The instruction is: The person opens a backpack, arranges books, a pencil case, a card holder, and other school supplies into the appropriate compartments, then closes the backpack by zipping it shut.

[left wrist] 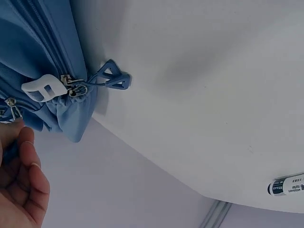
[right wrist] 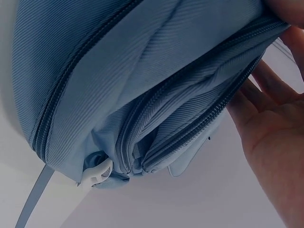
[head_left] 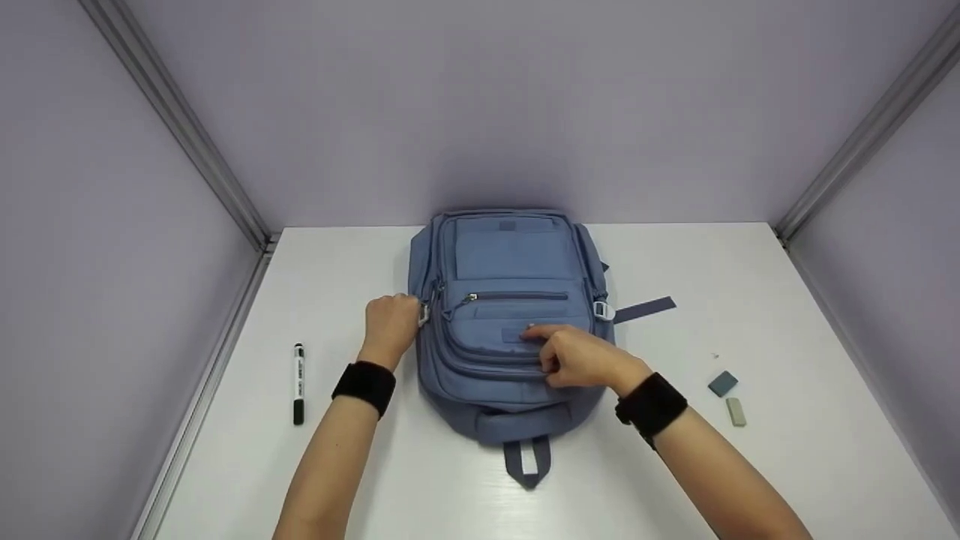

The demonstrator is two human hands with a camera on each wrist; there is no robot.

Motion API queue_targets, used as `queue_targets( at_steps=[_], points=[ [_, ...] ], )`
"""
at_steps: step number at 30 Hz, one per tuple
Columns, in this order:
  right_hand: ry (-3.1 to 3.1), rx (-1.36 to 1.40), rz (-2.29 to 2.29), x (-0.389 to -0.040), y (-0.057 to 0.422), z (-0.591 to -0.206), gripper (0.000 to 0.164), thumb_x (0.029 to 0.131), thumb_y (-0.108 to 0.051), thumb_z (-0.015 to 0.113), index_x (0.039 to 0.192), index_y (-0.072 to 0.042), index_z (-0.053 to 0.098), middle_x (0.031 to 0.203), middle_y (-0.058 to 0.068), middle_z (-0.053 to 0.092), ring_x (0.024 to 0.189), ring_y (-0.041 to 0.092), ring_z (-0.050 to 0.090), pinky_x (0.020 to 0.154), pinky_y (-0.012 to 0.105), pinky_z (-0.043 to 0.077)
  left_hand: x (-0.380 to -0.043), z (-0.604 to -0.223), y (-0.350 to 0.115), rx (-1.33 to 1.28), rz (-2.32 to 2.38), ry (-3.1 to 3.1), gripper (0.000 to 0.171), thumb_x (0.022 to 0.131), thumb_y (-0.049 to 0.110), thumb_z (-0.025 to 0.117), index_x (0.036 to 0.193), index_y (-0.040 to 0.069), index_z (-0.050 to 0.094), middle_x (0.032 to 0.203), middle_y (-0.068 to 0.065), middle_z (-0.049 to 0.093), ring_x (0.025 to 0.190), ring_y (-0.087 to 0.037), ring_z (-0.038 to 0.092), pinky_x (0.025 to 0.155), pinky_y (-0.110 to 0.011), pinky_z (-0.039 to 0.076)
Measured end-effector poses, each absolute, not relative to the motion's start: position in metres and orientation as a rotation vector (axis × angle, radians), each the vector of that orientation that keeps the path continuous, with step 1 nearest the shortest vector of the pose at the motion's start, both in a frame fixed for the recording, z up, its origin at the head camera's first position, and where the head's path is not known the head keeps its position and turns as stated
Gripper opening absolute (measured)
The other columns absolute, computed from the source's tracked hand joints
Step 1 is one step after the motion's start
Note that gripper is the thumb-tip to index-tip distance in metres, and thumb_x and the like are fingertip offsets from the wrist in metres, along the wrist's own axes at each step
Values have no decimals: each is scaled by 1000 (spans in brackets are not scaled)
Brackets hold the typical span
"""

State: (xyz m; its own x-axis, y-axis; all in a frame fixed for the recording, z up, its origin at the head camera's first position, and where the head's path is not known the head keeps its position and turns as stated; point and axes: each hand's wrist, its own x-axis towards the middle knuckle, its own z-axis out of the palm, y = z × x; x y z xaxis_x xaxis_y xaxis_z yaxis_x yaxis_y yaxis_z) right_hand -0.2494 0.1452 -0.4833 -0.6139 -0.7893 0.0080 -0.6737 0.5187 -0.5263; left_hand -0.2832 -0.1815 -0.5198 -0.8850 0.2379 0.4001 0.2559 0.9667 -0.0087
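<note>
A blue backpack [head_left: 517,251] lies front side up on the white table, its carry handle toward me. At its left side my left hand [head_left: 391,326] pinches a metal zipper pull [left wrist: 15,110] between thumb and finger. My right hand [head_left: 581,356] is over the front pocket, index finger along the front panel and the other fingers bent in at the pocket's edge. In the right wrist view, that hand holds the edge of the unzipped pocket [right wrist: 199,107], which gapes between two rows of zipper teeth. A white buckle [left wrist: 45,88] sits beside the left zippers.
A whiteboard marker [head_left: 298,384] lies on the table [head_left: 337,255] to the left. On the right are a dark teal block [head_left: 723,383] and a pale green one [head_left: 736,412]. A strap [head_left: 645,309] sticks out from the backpack's right side. Walls enclose the back and sides.
</note>
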Motion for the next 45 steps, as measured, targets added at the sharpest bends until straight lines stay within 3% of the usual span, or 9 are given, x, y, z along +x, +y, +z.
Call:
queue_targets(
  at_steps=[8, 14, 31, 45],
  points=[
    [2531, -1229, -695, -250, 143, -483, 28, 65, 3, 70, 55, -18, 53, 135, 13, 58, 130, 26, 50, 77, 30, 47, -290, -525, -174, -337, -93, -2616, 18, 79, -2, 67, 61, 0, 66, 57, -15, 61, 49, -32, 60, 42, -44, 47],
    [2536, -1209, -690, -249, 144, -485, 25, 65, 1, 71, 57, -17, 56, 136, 12, 57, 131, 28, 47, 78, 31, 47, -299, -524, -169, -334, -57, -2630, 25, 78, -6, 64, 56, 3, 62, 55, -12, 60, 48, -28, 58, 43, -41, 47],
    [2508, -1212, -698, -247, 140, -485, 28, 66, 2, 69, 55, -18, 54, 138, 10, 56, 135, 26, 43, 75, 27, 46, -308, -522, -161, -216, -107, -2595, 29, 83, -8, 59, 55, -1, 59, 56, -18, 61, 49, -32, 60, 43, -44, 48],
    [2521, -1192, -687, -247, 141, -485, 27, 67, 1, 70, 56, -19, 55, 139, 10, 55, 134, 26, 44, 79, 29, 48, -308, -516, -163, -4, -180, -2781, 20, 83, -9, 59, 69, -1, 70, 70, -18, 68, 62, -33, 66, 51, -44, 53]
  ],
)
